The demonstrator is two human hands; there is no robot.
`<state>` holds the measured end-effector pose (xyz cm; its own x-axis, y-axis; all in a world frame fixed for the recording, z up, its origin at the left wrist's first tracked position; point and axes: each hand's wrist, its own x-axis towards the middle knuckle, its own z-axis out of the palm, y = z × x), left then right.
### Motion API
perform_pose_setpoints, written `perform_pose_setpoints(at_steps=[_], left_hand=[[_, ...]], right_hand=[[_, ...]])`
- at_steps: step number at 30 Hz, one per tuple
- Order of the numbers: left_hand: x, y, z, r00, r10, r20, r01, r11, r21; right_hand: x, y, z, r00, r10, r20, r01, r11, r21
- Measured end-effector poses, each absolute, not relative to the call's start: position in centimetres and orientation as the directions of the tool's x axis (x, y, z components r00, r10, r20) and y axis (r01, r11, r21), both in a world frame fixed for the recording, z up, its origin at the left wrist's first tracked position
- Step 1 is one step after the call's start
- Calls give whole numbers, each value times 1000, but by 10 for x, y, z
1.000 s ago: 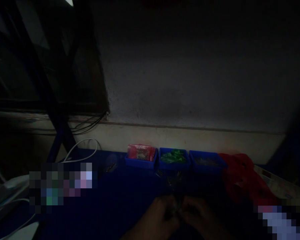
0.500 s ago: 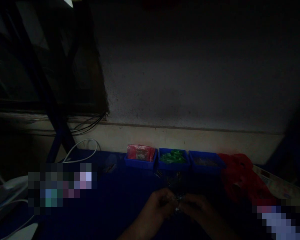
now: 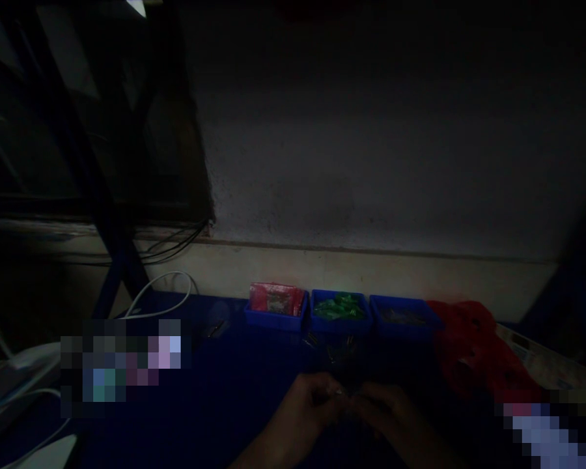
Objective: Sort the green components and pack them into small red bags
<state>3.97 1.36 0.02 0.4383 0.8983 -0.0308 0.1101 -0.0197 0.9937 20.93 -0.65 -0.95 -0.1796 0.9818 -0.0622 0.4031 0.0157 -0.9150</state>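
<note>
We saw the left hand (image 3: 305, 410) with its thumb and finger pinched on a small shiny thing (image 3: 340, 392), low in the middle, above the blue table (image 3: 200, 404). The right hand (image 3: 385, 404) was close beside it, its fingers bent; we could not tell whether they also gripped it. In our judgement, the thing could slip out, because it was tiny and only fingertips held it. If it dropped, we could lose it easily in such weak light, or mix it with the loose shiny pieces (image 3: 339, 354) which lay just beyond the hands, before the tray of green bags (image 3: 342, 306).
</note>
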Motion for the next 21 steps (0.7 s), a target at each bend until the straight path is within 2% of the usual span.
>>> perform_pose_setpoints(at_steps=[6,13,21], left_hand=[[40,14,1,453,891,-23,91,-21,996],[40,16,-5,487,873,-22,54,-5,999],[38,17,-9,458,889,-1,94,-47,994]], right_hand=[[207,-8,-7,-159,987,-33,398,33,-917],[207,-6,-8,-133,991,-18,303,23,-953],[210,-3,-10,-162,986,49,411,113,-904]])
